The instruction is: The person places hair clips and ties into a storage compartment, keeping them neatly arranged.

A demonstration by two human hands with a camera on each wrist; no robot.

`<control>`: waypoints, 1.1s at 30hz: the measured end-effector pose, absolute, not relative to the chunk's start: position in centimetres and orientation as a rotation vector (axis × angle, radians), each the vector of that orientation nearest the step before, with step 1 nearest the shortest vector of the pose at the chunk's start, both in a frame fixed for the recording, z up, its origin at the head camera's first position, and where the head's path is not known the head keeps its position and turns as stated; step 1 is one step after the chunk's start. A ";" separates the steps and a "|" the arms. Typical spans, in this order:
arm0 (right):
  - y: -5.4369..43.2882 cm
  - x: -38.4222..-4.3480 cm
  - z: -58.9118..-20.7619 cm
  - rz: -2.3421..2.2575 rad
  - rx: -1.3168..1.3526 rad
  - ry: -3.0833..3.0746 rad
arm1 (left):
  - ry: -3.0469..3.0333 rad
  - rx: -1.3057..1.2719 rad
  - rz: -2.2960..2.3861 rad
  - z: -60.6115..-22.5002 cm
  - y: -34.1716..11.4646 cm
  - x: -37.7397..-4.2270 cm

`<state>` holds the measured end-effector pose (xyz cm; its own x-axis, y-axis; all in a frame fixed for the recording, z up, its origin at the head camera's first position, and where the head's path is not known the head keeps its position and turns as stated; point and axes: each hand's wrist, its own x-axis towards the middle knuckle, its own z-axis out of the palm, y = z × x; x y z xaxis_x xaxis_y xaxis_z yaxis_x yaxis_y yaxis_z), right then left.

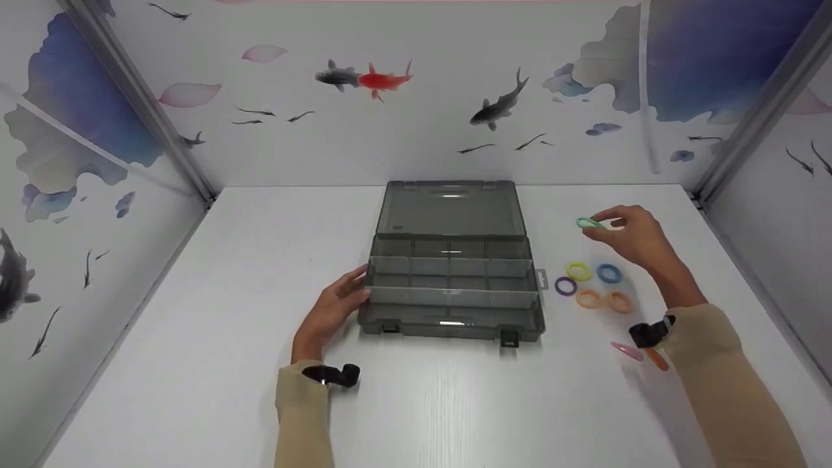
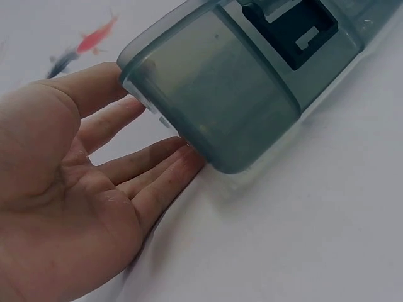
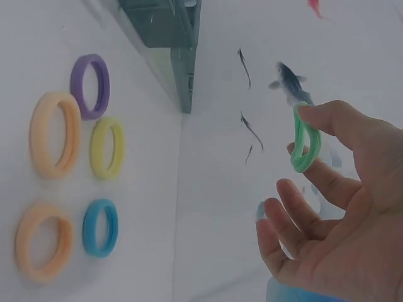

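A grey see-through compartment box [image 1: 450, 279] lies on the table with its lid laid back and nothing visible in its compartments. My left hand [image 1: 330, 308] rests against the box's left side, its fairly straight fingers [image 2: 157, 173] touching the wall low down. Over the table to the right of the box, my right hand [image 1: 634, 235] pinches a green hair tie [image 3: 306, 138] between thumb and index finger. Below that hand lie a yellow hair tie [image 1: 578, 271], a blue one [image 1: 609, 264], a purple one [image 1: 565, 277] and two orange ones.
A pink hair clip [image 1: 627, 351] and an orange hair clip [image 1: 658, 359] lie by the right sleeve, which partly covers the orange one. White walls printed with fish stand behind and on both sides of the white table [image 1: 416, 409].
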<state>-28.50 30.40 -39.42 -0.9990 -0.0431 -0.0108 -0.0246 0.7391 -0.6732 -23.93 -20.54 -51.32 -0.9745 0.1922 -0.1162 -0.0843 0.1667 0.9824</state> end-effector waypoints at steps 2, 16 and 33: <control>29.6 -28.6 -39.2 -1.131 -0.092 2.908 | 2.229 0.114 1.895 -51.4 -20.5 -24.0; 23.8 -29.7 -38.4 -1.186 -0.271 2.903 | 2.238 0.104 1.883 -51.5 -20.4 -24.0; 16.3 -31.6 -38.9 -1.107 -0.418 2.855 | 2.227 0.080 1.910 -51.4 -20.4 -24.1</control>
